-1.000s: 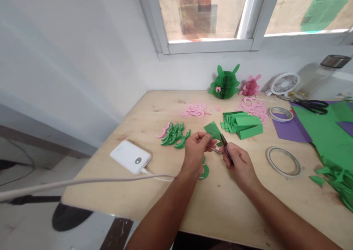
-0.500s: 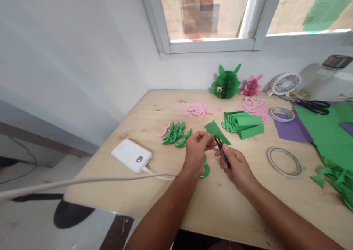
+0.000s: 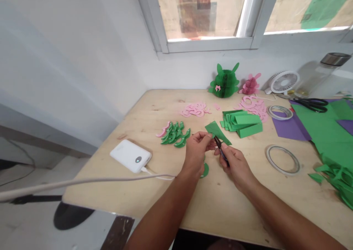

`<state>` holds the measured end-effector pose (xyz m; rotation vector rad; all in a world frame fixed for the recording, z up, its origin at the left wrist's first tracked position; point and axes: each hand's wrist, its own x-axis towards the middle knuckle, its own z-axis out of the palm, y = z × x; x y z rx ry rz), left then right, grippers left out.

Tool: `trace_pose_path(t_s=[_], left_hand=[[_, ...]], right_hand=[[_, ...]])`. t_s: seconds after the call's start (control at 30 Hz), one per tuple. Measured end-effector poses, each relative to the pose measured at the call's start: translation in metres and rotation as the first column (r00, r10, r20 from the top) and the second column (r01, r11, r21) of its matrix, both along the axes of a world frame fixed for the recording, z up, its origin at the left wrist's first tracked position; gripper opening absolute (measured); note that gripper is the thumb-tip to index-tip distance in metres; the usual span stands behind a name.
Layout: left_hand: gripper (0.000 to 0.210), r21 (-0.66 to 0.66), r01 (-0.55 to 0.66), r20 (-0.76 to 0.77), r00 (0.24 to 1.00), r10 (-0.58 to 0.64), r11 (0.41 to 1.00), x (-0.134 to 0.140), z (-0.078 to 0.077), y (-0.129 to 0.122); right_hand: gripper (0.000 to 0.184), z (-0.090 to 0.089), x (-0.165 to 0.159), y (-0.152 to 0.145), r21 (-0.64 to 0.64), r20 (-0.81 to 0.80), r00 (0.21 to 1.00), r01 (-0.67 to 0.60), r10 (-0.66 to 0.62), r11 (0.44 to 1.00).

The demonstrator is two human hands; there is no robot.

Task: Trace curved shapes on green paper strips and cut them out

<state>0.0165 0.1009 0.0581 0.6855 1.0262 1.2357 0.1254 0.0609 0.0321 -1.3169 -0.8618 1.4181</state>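
My left hand (image 3: 199,147) pinches a piece of green paper (image 3: 217,131) near its lower left edge. In my right hand (image 3: 234,163) is a small pair of scissors (image 3: 220,148), its dark blades against the paper's edge. Some green cut paper (image 3: 204,170) lies on the table, partly hidden behind my left wrist. Left of my hands sits a cluster of green curved pieces (image 3: 173,133), with a pink curved piece (image 3: 163,130) at its edge. Just beyond my right hand is a stack of folded green paper strips (image 3: 242,122).
A white power bank (image 3: 130,155) with a cable lies left. Pink cutouts (image 3: 195,109), a green paper figure (image 3: 224,82) and a white fan (image 3: 284,82) stand toward the wall. Tape rolls (image 3: 282,159), black scissors (image 3: 310,104) and green scraps (image 3: 339,180) are at right.
The blades of the small scissors now look closer together than before. The view has shifted slightly; both hands stay in nearly the same place over the table.
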Motion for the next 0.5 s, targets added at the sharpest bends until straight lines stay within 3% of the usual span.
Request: trace_pose_path(t_s=[0.5], left_hand=[[0.025, -0.011, 0.023, 0.0, 1.0, -0.023, 1.0, 0.0008, -0.0001, -0.0018]], right_hand=[[0.056, 0.0024, 0.0007, 0.0011, 0.007, 0.007, 1.0, 0.019, -0.019, 1.0]])
